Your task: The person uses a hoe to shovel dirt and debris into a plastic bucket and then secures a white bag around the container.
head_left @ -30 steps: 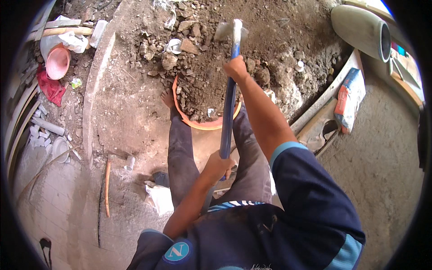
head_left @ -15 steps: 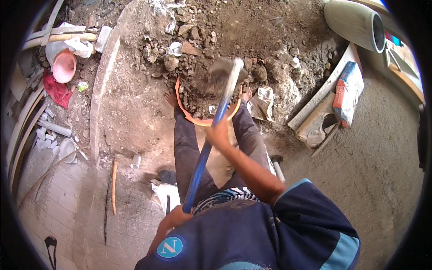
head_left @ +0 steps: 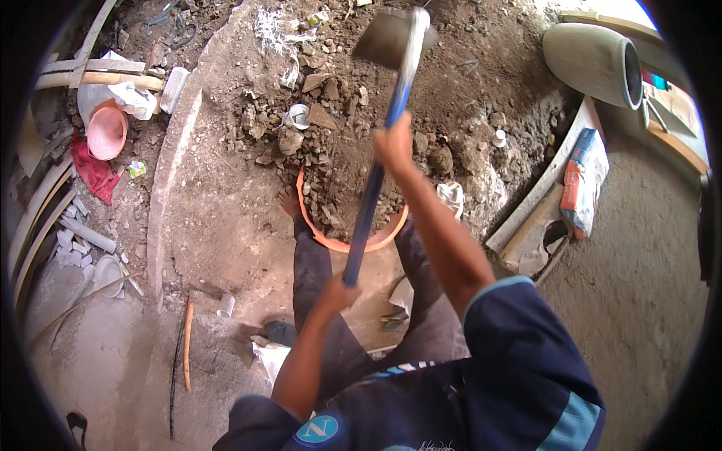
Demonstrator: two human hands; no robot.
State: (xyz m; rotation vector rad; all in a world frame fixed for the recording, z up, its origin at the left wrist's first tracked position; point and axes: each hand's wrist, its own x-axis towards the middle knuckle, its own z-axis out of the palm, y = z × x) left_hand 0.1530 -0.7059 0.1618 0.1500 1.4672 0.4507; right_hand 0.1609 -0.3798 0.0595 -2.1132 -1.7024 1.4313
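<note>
Both my hands are wrapped round the blue handle of a hoe [head_left: 374, 197]. My left hand [head_left: 340, 294] grips its lower end, close to my body. Farther up the shaft, my right hand [head_left: 394, 143] holds on just below the pale upper section. The hoe's broad metal blade [head_left: 385, 39], a little blurred, is at the far end over the dirt. Between my legs stands an orange tub [head_left: 336, 244] with soil and broken stones inside; the shaft crosses over its rim. A heap of rubble [head_left: 331, 113] lies just beyond the tub.
At left, a pink bucket [head_left: 107, 135] rests by a red cloth [head_left: 94, 171] and wooden strips. A large grey urn-shaped vessel [head_left: 587, 64] lies at far right, above a printed sack [head_left: 584, 180]. A white cup [head_left: 298, 116] sits among the stones. A stick [head_left: 188, 342] is at near left.
The hoe has moved away from me, its blade going from above the tub to the far dirt. Both hands moved forward with the handle, and my left arm is more extended.
</note>
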